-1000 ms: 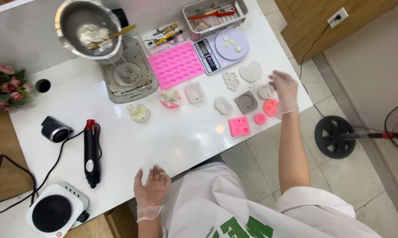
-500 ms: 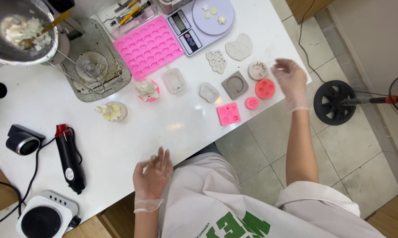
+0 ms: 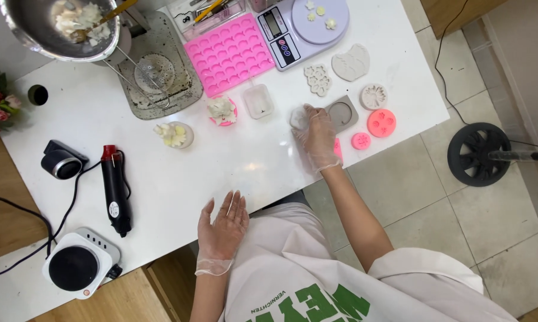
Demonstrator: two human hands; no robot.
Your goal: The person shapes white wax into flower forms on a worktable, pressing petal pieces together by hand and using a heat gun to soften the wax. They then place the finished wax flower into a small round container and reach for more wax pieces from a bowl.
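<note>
My right hand, in a clear glove, reaches onto the white table. Its fingers curl over a small pale round mold, just left of a grey square mold. A pink square mold shows only as a sliver beside the wrist. My left hand, also gloved, lies flat and open at the table's near edge, holding nothing. Two pink round molds and several pale molds sit to the right of the right hand.
At the back are a large pink mold tray, a lilac scale, a metal tray and a steel bowl. A heat gun and hot plate lie left. A fan base stands on the floor.
My right hand has moved left from the molds near the table's right edge to the small pale mold by the grey one. My left hand has stayed at the near edge.
</note>
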